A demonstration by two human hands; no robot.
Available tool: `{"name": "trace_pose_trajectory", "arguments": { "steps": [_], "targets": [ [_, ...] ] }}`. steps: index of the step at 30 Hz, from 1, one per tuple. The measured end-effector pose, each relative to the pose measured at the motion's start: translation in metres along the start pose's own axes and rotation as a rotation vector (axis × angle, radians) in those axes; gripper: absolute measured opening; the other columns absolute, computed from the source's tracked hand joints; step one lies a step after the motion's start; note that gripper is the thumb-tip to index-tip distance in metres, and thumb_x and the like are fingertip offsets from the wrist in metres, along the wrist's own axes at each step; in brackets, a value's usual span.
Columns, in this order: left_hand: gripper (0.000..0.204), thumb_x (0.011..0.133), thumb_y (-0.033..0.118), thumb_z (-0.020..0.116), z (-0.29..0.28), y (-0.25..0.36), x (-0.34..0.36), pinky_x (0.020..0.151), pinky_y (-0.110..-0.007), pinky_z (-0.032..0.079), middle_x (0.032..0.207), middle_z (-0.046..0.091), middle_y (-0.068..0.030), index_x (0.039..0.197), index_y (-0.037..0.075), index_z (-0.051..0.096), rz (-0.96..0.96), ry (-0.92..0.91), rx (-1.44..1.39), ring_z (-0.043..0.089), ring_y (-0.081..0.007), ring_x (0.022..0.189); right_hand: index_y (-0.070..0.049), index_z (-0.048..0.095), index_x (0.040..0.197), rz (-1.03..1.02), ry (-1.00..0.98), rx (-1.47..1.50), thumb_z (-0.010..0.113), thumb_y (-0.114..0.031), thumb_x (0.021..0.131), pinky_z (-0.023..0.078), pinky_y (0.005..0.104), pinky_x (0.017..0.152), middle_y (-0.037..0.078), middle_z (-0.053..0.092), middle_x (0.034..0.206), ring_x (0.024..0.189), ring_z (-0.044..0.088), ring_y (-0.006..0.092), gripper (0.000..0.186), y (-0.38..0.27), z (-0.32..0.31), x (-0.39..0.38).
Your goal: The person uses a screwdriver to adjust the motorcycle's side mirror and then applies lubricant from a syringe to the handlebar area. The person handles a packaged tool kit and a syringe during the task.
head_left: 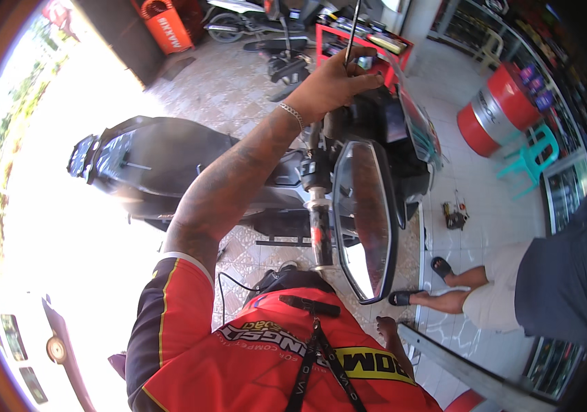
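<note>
A dark motor scooter stands across in front of me, its seat to the left and its handlebar to the right. My left arm stretches over it. At the far side of the handlebar, my left hand is closed round a thin dark rod that points up and away; its kind I cannot make out. On the near side, a large black-rimmed mirror stands beside the handlebar end, which looks worn and bare. My right hand is low beside my red shirt, its fingers mostly hidden.
A red tool cart with tools stands beyond the handlebar. At right, a person in beige shorts stands near a metal-edged bench. Farther back are a red and white drum, a green chair and small parts on the floor.
</note>
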State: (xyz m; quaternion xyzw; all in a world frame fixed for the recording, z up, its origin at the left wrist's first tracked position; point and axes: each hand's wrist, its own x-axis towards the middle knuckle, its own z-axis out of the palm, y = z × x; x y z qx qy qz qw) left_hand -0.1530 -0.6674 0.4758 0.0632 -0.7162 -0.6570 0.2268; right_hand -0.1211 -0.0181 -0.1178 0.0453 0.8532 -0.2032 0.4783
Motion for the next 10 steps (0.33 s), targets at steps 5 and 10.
{"name": "trace_pose_trajectory", "arguments": {
  "steps": [5,10],
  "targets": [
    [0.058,0.094,0.017,0.074,-0.034,0.02,-0.05,0.053,-0.02,0.039,0.085,0.062,0.0042,0.144,0.004,0.047,0.072,0.172,-0.034,0.049,-0.0018,0.065,-0.01,0.063,0.097,-0.05,-0.052,0.224,0.062,-0.033,0.098,0.045,0.035,0.049,0.002,0.06,0.074,0.061,0.06,0.0162,0.024,-0.101,-0.038,0.021],
    [0.077,0.087,0.023,0.083,-0.087,0.034,-0.125,0.054,-0.023,0.043,0.083,0.064,0.0008,0.149,0.004,0.042,-0.051,0.317,0.151,0.055,-0.0052,0.065,-0.009,0.062,0.1,-0.147,-0.202,0.122,0.07,-0.033,0.095,0.047,0.036,0.046,0.002,0.059,0.072,0.056,0.06,0.0173,0.026,-0.184,0.018,0.038]
  ]
}}
